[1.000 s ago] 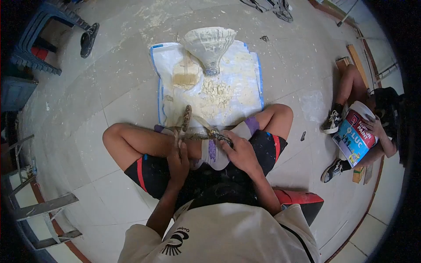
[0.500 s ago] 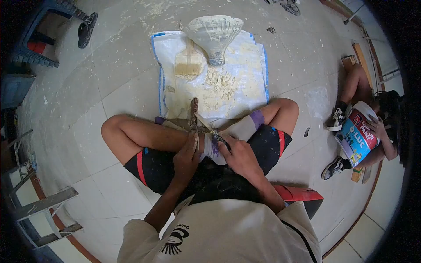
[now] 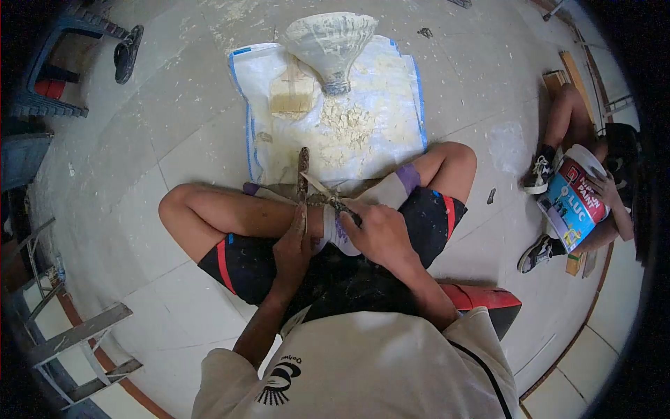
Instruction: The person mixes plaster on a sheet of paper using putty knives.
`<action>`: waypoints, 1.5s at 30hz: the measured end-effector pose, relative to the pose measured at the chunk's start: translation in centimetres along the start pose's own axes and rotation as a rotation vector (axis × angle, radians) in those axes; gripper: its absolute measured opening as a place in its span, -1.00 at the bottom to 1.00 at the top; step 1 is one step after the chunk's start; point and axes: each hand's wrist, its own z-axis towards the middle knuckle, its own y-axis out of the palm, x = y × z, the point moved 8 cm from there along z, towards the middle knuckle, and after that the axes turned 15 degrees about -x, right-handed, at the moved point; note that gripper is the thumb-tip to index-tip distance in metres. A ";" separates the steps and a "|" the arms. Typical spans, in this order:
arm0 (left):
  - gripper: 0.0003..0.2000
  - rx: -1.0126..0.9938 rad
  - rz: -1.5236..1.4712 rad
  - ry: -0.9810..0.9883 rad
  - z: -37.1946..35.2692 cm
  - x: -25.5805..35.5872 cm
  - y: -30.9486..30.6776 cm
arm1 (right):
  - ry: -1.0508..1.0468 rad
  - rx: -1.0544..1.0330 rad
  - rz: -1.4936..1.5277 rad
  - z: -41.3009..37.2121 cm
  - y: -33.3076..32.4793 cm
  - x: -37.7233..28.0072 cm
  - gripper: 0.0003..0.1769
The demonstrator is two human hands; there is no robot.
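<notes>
My left hand [image 3: 293,250] is closed around the lower end of a narrow, brown, crusted stick [image 3: 303,171] that points away from me. In my right hand [image 3: 379,234] is a knife [image 3: 316,186] with a dark handle. Its pale blade slants up and left, the tip close beside the stick; whether it touches cannot be made out. Both hands are above my crossed legs and socked feet. Just beyond lies a white sack [image 3: 279,157] with blue edges, strewn with cream flakes [image 3: 347,126]. A plaster-coated, funnel-shaped vessel [image 3: 331,49] and a tan block [image 3: 292,98] rest on it.
At the right, a seated person holds a paint bucket [image 3: 574,199]. A red and black cushion-like object [image 3: 481,300] is by my right hip. Metal ladder parts [image 3: 80,328] stand at the lower left. A dark sandal [image 3: 128,54] and blue plastic stool [image 3: 52,70] are at the upper left.
The knife in my right hand has shifted up and left, and more of its blade now shows beside the stick. My left hand keeps its hold. The view has shifted slightly.
</notes>
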 end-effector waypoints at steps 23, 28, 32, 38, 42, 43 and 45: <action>-0.64 -0.107 0.432 0.229 0.8 3.5 1.7 | 0.007 0.005 -0.201 -0.3 -1.1 0.2 -0.70; -0.65 -0.137 0.398 0.192 0.9 3.9 1.3 | -0.055 0.065 -0.259 -0.3 -1.6 -1.5 -0.72; -0.62 -0.181 0.416 0.186 1.0 4.3 1.3 | -0.063 0.062 -0.321 1.5 -1.0 -1.1 -0.72; -0.58 -0.288 0.437 0.140 1.3 4.6 1.4 | -0.065 -0.015 -0.367 2.2 -1.0 -2.8 -0.76; -0.56 -0.318 0.456 0.148 1.5 4.8 1.8 | -0.100 0.039 -0.346 3.1 -1.7 -2.7 -0.73; -0.56 -0.321 0.453 0.145 1.5 4.6 1.9 | -0.111 0.034 -0.348 2.9 -1.7 -3.0 -0.71; -0.57 -0.329 0.448 0.136 1.5 4.0 2.2 | -0.087 -0.007 -0.380 3.3 -1.2 -3.1 -0.69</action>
